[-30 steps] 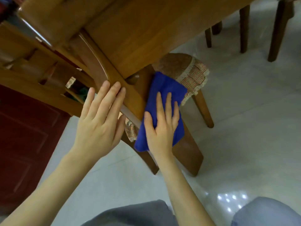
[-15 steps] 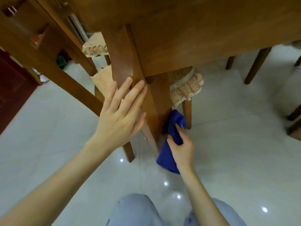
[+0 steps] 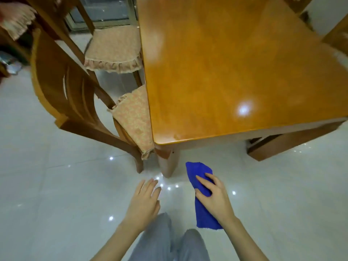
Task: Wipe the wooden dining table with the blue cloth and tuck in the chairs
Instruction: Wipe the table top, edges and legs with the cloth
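The wooden dining table (image 3: 235,68) fills the upper right, its near corner and leg (image 3: 168,162) just ahead of me. My right hand (image 3: 214,198) grips the blue cloth (image 3: 203,213) in the air below the table's corner, away from the wood. My left hand (image 3: 145,200) hangs free with straight fingers, touching nothing. A wooden chair (image 3: 62,91) with a floral seat cushion (image 3: 133,121) stands at the table's left side, its seat partly under the top. A second cushioned chair (image 3: 113,48) stands farther back on the same side.
Glossy white floor tiles (image 3: 56,185) spread to the left and below. Another chair's wood (image 3: 282,146) shows under the table's near edge at right. My legs in grey trousers (image 3: 165,242) are at the bottom.
The view rose from under the table to above its top. My right hand took the cloth off the table leg. My left hand left the leg and hangs free.
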